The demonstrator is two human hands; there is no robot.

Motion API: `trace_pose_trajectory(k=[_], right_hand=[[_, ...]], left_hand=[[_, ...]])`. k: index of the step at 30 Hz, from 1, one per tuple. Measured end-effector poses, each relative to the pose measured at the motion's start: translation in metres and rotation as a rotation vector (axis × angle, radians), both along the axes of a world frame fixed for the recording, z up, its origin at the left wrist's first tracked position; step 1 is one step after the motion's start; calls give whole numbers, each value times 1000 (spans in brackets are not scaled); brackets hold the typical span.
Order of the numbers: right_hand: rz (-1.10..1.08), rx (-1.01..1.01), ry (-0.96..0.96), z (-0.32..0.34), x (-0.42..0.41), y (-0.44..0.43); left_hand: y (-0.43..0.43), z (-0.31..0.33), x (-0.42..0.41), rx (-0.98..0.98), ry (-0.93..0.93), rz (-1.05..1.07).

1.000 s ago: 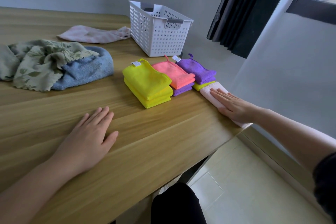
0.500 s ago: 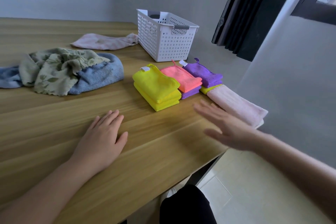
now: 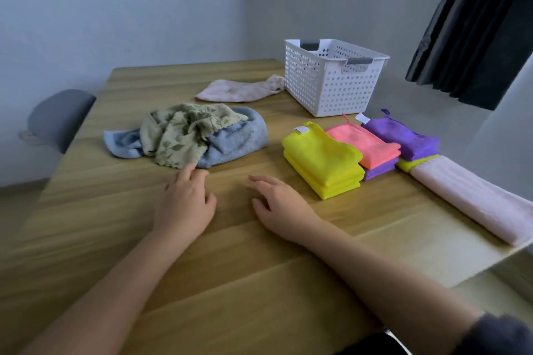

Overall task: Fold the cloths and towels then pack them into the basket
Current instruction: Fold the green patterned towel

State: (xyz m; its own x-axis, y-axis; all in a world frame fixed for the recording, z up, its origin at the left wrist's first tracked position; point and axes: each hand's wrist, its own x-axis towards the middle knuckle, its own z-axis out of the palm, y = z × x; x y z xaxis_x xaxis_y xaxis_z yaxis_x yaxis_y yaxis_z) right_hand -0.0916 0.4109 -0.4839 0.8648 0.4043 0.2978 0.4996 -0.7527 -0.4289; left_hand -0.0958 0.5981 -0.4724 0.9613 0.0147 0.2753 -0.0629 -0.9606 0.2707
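A white perforated basket stands at the back of the wooden table. In front of it lie folded stacks: yellow cloths, a pink cloth over a purple one, and a purple cloth over a yellow one. A folded pale pink towel lies along the right edge. A floral cloth is heaped on a crumpled blue towel. My left hand reaches flat toward that heap, fingertips close to the floral cloth. My right hand hovers beside it, fingers relaxed, holding nothing.
An unfolded pale pink cloth lies left of the basket. A grey chair back stands off the table's left side. A dark curtain hangs at the right. The table's right edge runs just past the folded towel.
My right hand left the folded pink towel and swung left to the table's middle. My left hand slid forward toward the heap. The view turned left.
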Motion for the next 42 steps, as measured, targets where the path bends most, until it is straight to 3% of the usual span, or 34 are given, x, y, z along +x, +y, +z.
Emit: trace_pose_trajectory(k=[3, 8, 14, 18, 20, 22, 25, 28, 31, 35, 38, 42], right_hand=[[-135, 47, -38, 4, 30, 26], [-272, 39, -117, 1, 49, 45], [-278, 231, -50, -2, 60, 37], [-270, 302, 0, -3, 65, 35], [-291, 415, 40, -2, 66, 34], [-304, 550, 67, -4, 67, 32], [-195, 648, -16, -3, 62, 31], [-15, 504, -67, -5, 54, 35], [-28, 454, -15, -3, 49, 39], [-109, 708, 85, 3, 40, 32], [-153, 857, 111, 4, 41, 26], [-162, 1026, 210, 10, 37, 24]], left_hand=[[4, 3, 28, -75, -43, 40], [-2, 8, 73, 9, -165, -18], [-1, 7, 115, 26, -71, 7], [2, 24, 110, -302, -365, -139], [1, 45, 97, -467, -547, -212], [-2, 68, 77, -642, -615, -229], [-7, 85, 43, -844, -484, -256], [-10, 65, 20, -757, -318, -242], [-4, 25, 16, -728, -208, -191], [5, -3, 10, -760, -44, -112], [4, -4, 8, -656, -115, -107], [-1, -3, 4, -800, -161, -101]])
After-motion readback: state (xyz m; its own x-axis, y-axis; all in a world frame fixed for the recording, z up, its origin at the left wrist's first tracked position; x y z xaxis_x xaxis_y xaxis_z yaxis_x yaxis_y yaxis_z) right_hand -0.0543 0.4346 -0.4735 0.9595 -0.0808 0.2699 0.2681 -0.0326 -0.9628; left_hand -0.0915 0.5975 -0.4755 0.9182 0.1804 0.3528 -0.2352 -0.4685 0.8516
